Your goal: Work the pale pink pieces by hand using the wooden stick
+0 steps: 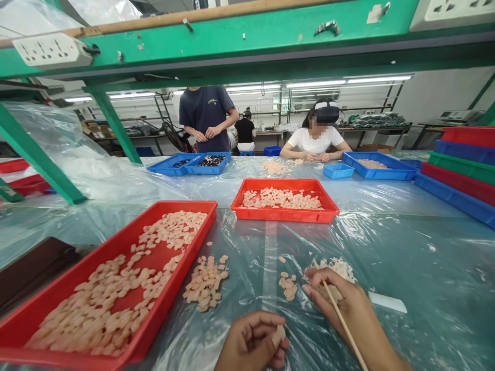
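My left hand (251, 341) is closed, pinching a small pale oval piece (280, 332) between thumb and fingers. To its right, my right hand (342, 304) grips a thin wooden stick (345, 325) that slants down toward the bottom edge. Just beyond the right hand lies a heap of white shavings (340, 268), partly covered by the fingers. A brownish lump (330, 293) shows beside the right palm; its kind is unclear. Between the hands sits a small group of beige oval pieces (288, 287). A larger pile of such pieces (206, 282) lies left of them.
A long red tray (154, 322) of beige pieces fills the left side. Another red tray (286, 214) stands ahead. A white strip (388, 302) lies at right, near stacked trays (460, 172). A green beam (247, 38) crosses overhead. Two people work across the table.
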Action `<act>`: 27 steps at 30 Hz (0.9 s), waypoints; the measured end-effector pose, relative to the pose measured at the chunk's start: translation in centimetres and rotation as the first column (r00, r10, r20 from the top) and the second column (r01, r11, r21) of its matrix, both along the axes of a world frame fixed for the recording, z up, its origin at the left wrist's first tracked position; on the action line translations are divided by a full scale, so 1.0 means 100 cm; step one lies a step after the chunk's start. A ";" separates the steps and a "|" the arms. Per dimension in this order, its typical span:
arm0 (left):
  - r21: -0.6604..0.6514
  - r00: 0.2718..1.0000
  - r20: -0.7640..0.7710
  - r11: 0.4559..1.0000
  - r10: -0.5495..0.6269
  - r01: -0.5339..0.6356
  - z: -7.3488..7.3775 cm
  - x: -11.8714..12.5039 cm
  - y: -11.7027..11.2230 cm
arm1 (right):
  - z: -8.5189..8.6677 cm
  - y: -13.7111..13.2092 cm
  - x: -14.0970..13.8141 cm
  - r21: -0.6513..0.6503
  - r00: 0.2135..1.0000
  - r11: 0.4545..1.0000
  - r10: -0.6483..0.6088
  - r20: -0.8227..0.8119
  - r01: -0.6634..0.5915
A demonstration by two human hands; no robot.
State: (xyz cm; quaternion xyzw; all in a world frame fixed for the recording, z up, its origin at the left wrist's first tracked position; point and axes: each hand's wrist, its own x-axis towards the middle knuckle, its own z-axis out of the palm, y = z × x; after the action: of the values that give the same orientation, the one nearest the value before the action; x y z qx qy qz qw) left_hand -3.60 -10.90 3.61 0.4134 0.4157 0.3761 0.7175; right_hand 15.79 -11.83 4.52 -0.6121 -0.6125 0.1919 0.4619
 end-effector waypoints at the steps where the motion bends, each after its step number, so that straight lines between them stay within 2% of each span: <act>1: -0.021 1.000 0.030 1.000 -0.001 0.002 0.002 0.000 0.000 | -0.001 -0.003 -0.005 -0.006 0.998 0.999 0.043 -0.044 -0.043; 4: -0.045 0.997 0.077 0.999 0.013 -0.010 0.006 0.001 -0.001 | -0.004 -0.011 -0.021 -0.020 0.946 0.975 0.209 -0.246 -0.220; 7: -0.028 0.995 0.091 0.999 0.029 -0.027 0.003 0.003 -0.003 | -0.005 -0.016 -0.032 -0.034 0.898 0.954 0.267 -0.349 -0.297; 14: 0.066 0.995 0.072 0.995 0.066 -0.071 -0.001 0.008 -0.008 | -0.008 -0.019 -0.034 -0.054 0.928 0.952 0.281 -0.244 -0.302; 22: 0.110 0.998 0.001 0.992 0.068 -0.067 0.000 0.012 -0.011 | -0.014 -0.019 -0.040 -0.035 0.945 0.971 0.221 -0.240 -0.236; 24: 0.135 0.994 -0.022 0.986 0.105 -0.101 0.000 0.011 -0.010 | -0.013 -0.019 -0.038 -0.041 0.957 0.977 0.195 -0.216 -0.209; 27: 0.232 0.968 -0.108 0.953 0.226 -0.197 -0.002 0.005 -0.010 | -0.010 -0.018 -0.029 -0.054 0.979 0.989 0.124 -0.159 -0.134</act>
State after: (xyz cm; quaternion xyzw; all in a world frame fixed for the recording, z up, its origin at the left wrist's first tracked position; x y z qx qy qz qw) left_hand -3.13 -11.93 3.42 0.4672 0.4606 0.4660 0.5937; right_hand 12.86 -13.59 3.50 -0.5687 -0.6066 0.2884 0.4748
